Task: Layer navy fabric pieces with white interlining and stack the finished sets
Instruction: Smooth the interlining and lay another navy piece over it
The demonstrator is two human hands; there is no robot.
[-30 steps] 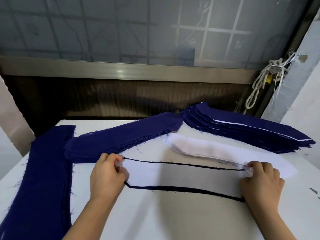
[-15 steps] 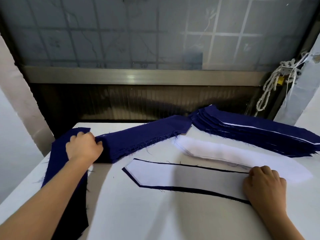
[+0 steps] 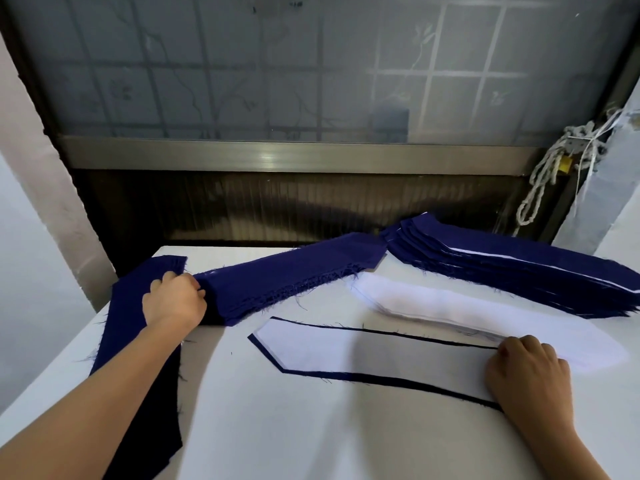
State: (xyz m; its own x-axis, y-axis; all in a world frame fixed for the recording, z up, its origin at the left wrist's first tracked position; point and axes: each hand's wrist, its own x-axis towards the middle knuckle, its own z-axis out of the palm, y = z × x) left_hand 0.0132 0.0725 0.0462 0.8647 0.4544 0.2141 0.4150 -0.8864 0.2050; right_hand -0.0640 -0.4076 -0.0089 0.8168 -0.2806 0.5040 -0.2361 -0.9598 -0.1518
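Even, moderately bright light, sharp focus. A broad soft shadow crosses the middle of the white table (image 3: 311, 438). Behind the table the frosted window (image 3: 311, 64) is dull grey, and its metal rail (image 3: 346, 155) carries 1 small glare streak. Straight lines bow near the edges.

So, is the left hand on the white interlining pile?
No, the left hand grips the end of the navy fabric stack.

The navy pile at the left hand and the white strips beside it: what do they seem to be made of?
Navy pile: likely woven cloth, matte; loose threads fray along its cut edge. White strips: seemingly thin nonwoven interlining, matte, with clean unfrayed edges.
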